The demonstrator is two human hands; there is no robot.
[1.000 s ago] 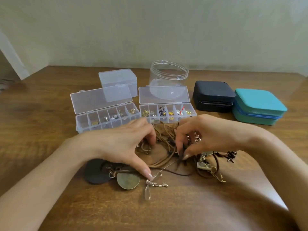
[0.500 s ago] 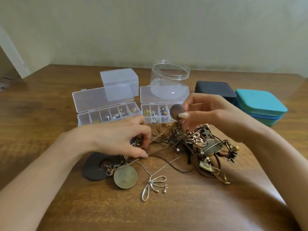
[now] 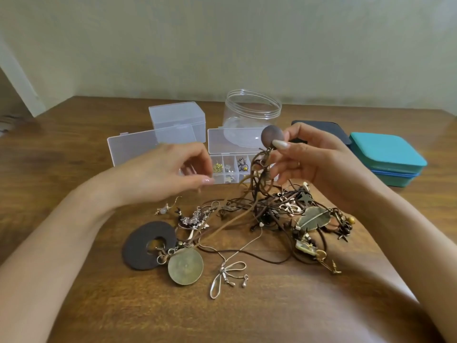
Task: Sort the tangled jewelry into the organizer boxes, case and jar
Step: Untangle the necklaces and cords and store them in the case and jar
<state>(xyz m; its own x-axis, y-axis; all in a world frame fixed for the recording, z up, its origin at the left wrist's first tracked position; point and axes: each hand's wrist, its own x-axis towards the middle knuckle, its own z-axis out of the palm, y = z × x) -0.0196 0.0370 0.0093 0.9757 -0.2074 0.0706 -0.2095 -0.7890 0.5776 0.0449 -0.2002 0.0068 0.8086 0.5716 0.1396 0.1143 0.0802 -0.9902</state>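
Untangling step: right hand (image 3: 321, 164) pinches a brown pendant (image 3: 270, 136) above the tangle (image 3: 272, 214); left hand (image 3: 160, 174), loose and empty, probably must free its cords (image 3: 257, 179).

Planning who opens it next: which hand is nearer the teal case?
Right. The right hand, pinching a brown oval pendant, is just left of the teal case; the left hand is farther left, in front of the left organizer box.

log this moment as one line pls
right hand: pinches brown pendant, cords dangling | left hand: hovers, nothing seen held | tangle: on table | jar: open
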